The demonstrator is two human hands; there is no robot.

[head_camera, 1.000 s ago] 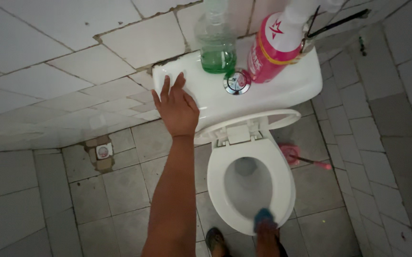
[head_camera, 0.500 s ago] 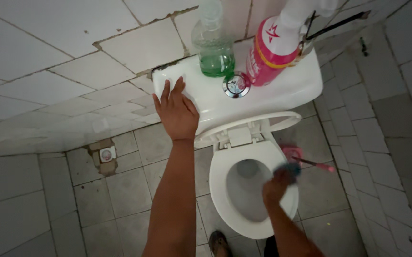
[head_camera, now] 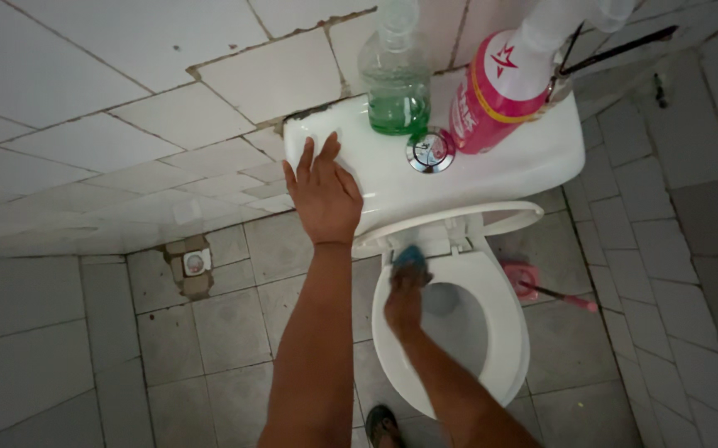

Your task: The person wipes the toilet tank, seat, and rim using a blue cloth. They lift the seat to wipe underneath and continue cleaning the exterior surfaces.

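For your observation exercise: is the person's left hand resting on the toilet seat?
No, the left hand lies flat on the white cistern lid, above the seat.

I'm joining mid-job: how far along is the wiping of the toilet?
Done: cannot tell which parts are already wiped. In hand: the right hand presses a blue cloth on the rear left of the toilet seat, by the hinges; the left hand rests flat on the tank lid. Left: seemingly the remaining seat rim.

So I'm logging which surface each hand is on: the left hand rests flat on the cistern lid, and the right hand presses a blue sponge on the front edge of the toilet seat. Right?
Not quite. The head view shows the right hand pressing the blue sponge on the back of the toilet seat, near the hinges, not the front edge. The left hand does rest flat on the cistern lid.
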